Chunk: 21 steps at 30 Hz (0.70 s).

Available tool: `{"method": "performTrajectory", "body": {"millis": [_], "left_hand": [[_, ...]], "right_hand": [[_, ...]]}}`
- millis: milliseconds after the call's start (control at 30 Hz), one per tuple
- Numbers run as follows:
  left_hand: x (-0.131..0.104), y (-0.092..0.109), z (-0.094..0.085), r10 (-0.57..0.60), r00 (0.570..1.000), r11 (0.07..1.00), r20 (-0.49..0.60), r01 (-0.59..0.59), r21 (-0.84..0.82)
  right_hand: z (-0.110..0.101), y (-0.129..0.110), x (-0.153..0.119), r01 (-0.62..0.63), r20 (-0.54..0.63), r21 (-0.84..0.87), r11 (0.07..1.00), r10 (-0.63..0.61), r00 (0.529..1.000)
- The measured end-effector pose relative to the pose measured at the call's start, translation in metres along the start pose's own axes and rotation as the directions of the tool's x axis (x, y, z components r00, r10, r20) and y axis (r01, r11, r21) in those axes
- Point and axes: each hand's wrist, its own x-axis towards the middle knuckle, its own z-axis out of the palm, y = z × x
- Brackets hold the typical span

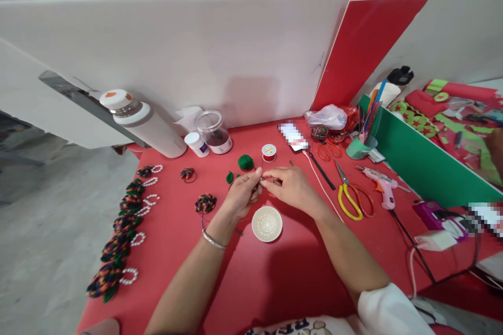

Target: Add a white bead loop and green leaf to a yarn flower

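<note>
My left hand (247,189) and my right hand (288,186) meet above the middle of the red table, fingertips pinched together around what looks like a thin thread. The exact spot they hold is tiny and partly hidden by the fingers. Just beyond them stands a spool of red thread (269,153), with a strand running toward the hands. Below the hands sits a small white bowl (267,224) holding tiny pearl beads. Left of my left hand lies a multicoloured crocheted piece (205,203) with a loose yarn tail. A green yarn ball (245,162) and small green leaves (230,177) are behind it.
Crocheted pieces with pearl loops (137,239) line the left edge. A white bottle (147,123), a pill jar (196,144) and a clear jar (214,133) stand behind. To the right lie a phone (294,137), yellow-handled scissors (348,196), a glue gun (383,184) and cables.
</note>
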Motion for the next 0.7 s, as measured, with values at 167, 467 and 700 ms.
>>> {"method": "performTrajectory", "body": {"millis": [167,467,700], "left_hand": [[-0.0003,-0.002,0.0017,0.045,0.998,0.996,-0.043,-0.041,0.074],[-0.0008,-0.0019,0.002,0.092,0.99,0.985,-0.105,-0.075,0.153],[-0.0026,0.0056,0.0026,0.092,0.991,0.994,-0.096,-0.085,0.069]], "right_hand": [[-0.001,-0.0017,0.0002,-0.007,-0.006,-0.019,1.0,0.007,1.0],[-0.0012,0.0006,-0.0019,-0.001,0.022,0.024,1.0,0.001,1.0],[-0.0059,0.0069,-0.0024,-0.045,0.035,0.15,0.988,0.04,0.999]]}}
